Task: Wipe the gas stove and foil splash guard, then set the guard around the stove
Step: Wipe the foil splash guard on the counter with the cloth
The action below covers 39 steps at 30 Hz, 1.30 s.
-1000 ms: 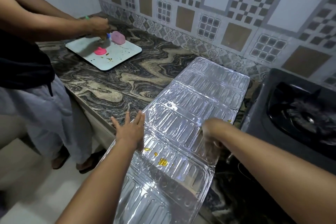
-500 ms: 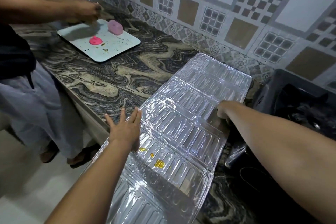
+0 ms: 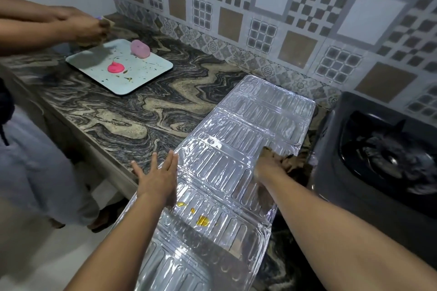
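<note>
A: Fingers (image 3: 153,165) of the left hand (image 3: 157,182) lay straight, slightly apart, pinning the foil splash guard (image 3: 236,149) flat on the counter (image 3: 142,113).
B: The right hand (image 3: 269,165)?
A: Blurred, grip unclear, across the guard from those fingers. Light strokes seemed wise on thin foil; yellow spots (image 3: 203,220) waited just behind them.

Foil splash guard (image 3: 238,160) lies flat, yellow-spotted, beside gas stove (image 3: 378,149).

Open passage: bare countertop (image 3: 142,120) at 10 o'clock of the flat foil splash guard (image 3: 236,160). Obstacles: the gas stove (image 3: 335,172) just beside it at 3 o'clock, the tiled wall (image 3: 236,19) at 12 o'clock, and farther at 10 o'clock the tray (image 3: 146,73) under another person's hands (image 3: 87,28).
</note>
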Each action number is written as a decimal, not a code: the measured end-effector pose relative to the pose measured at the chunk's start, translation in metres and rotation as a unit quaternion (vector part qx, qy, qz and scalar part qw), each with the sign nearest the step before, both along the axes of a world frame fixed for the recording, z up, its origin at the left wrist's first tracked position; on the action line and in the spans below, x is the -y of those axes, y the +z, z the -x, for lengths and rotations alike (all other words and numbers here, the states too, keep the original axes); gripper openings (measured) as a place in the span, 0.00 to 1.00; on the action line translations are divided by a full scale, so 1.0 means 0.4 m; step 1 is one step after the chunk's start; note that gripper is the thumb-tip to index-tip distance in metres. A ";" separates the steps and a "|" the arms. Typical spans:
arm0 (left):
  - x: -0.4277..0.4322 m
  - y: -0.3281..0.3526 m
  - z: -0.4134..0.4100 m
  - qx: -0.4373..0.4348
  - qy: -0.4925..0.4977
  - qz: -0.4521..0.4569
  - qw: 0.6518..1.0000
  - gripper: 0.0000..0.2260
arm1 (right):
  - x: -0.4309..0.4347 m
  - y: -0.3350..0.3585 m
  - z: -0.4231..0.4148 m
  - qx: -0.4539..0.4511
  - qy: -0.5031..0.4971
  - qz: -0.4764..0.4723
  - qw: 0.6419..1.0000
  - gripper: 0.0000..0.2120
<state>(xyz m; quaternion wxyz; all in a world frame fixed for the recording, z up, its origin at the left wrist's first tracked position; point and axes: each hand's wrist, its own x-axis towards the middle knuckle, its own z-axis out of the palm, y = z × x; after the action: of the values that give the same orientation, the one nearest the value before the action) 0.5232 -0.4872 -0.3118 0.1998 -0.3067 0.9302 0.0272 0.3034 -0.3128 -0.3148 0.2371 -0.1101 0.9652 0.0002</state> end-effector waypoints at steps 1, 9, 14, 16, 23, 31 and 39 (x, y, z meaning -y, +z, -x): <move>0.000 0.002 0.001 0.002 0.000 -0.002 1.000 0.48 | -0.006 0.003 -0.030 0.001 0.010 0.018 1.000 0.33; -0.002 0.013 0.001 0.013 -0.002 -0.005 1.000 0.53 | -0.040 0.056 -0.206 0.038 0.131 0.018 0.990 0.39; -0.001 0.014 -0.001 0.013 -0.009 0.003 1.000 0.52 | -0.100 0.057 -0.275 0.011 0.278 0.041 0.960 0.43; 0.001 0.014 0.000 0.010 -0.015 0.000 1.000 0.52 | -0.131 0.052 -0.286 0.002 0.318 0.067 0.946 0.43; 0.026 0.012 -0.040 -0.098 -0.026 -0.051 0.994 0.26 | -0.185 0.065 -0.291 0.048 0.245 0.151 0.957 0.43; 0.030 0.028 -0.219 -0.095 -0.038 -0.033 0.994 0.25 | -0.142 0.062 -0.315 -0.011 0.161 0.163 0.973 0.24; 0.038 0.014 -0.244 -0.142 -0.018 -0.048 0.988 0.22 | -0.047 0.161 -0.337 0.019 0.223 0.317 0.922 0.08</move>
<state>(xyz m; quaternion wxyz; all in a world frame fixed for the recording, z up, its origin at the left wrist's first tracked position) 0.6209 -0.5024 -0.3061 0.0801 -0.2728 0.9523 0.1112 0.4380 -0.2939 -0.2503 0.2018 -0.3915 0.8607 -0.2553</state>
